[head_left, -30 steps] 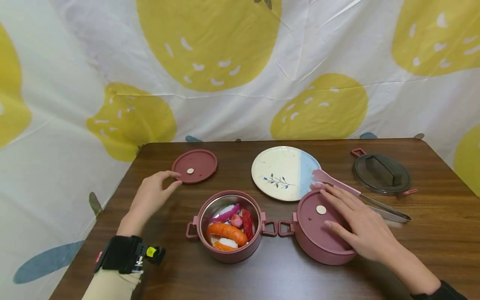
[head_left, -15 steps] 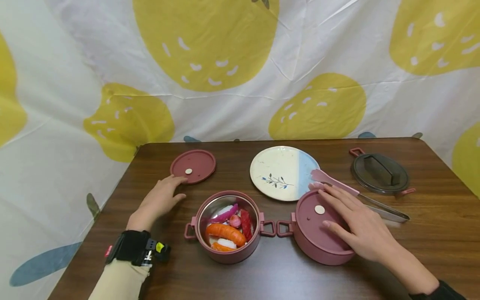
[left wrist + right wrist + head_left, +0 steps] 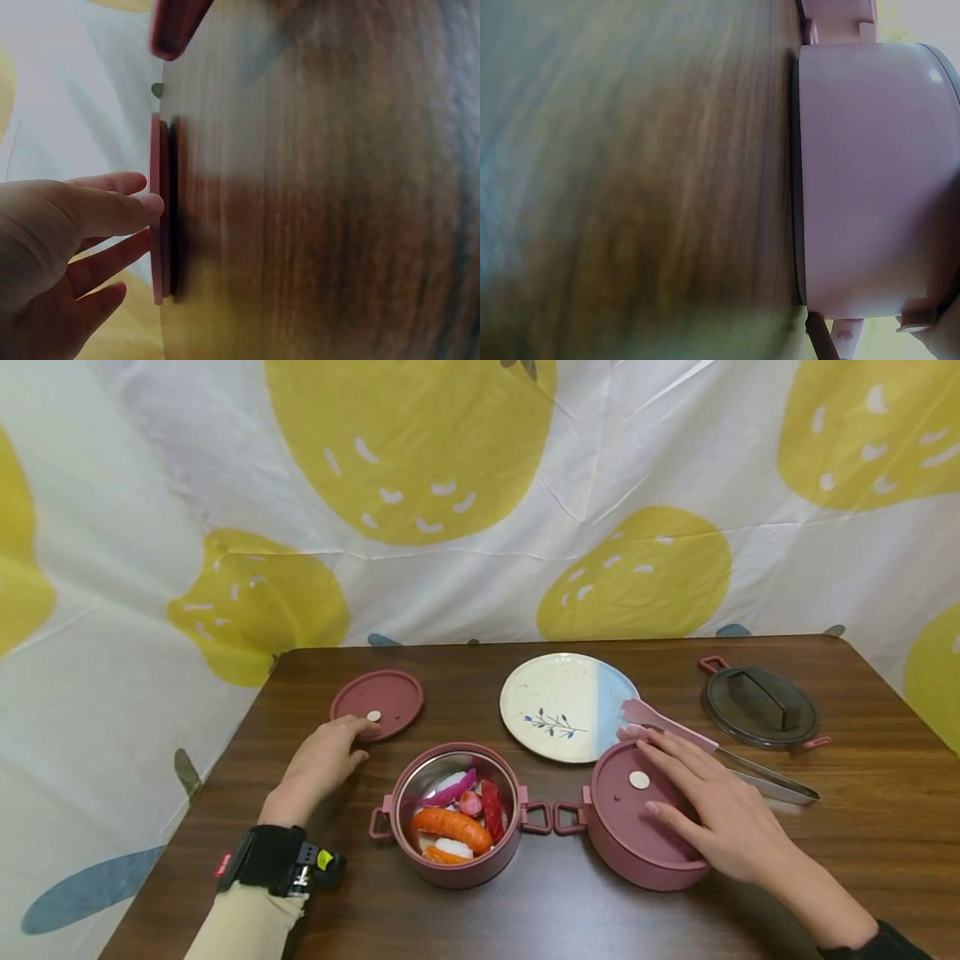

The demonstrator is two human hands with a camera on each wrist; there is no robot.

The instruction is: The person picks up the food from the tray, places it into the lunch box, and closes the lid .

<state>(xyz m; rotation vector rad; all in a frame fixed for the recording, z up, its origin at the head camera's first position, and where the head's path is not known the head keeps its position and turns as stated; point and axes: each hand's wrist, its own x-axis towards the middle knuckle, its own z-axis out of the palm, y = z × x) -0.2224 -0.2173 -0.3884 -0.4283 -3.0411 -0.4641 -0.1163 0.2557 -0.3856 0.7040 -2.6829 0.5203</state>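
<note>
In the head view my left hand (image 3: 318,768) reaches the near edge of a round dusty-red lid (image 3: 393,697) at the back left, fingertips over its rim. The left wrist view shows this lid (image 3: 156,262) edge-on, my thumb overlapping its rim and the fingers loosely extended. My right hand (image 3: 720,810) lies with extended fingers across the lid of a covered dusty-pink pot (image 3: 637,860). Between the hands stands an uncovered matching pot (image 3: 461,872); orange, red, purple and white food pieces, among them a carrot-like one (image 3: 453,827), lie inside.
Behind the pots is a white-and-blue plate (image 3: 540,693) with a leaf print. Pink-tipped tongs (image 3: 675,727) lean across its right rim, behind the covered pot. A dark-lidded pan (image 3: 757,710) with reddish handles stands at the back right, before a lemon-print cloth (image 3: 450,585).
My left hand has reached forward onto the loose lid, which has slid slightly towards me and to the left. The right hand stays on the covered pot.
</note>
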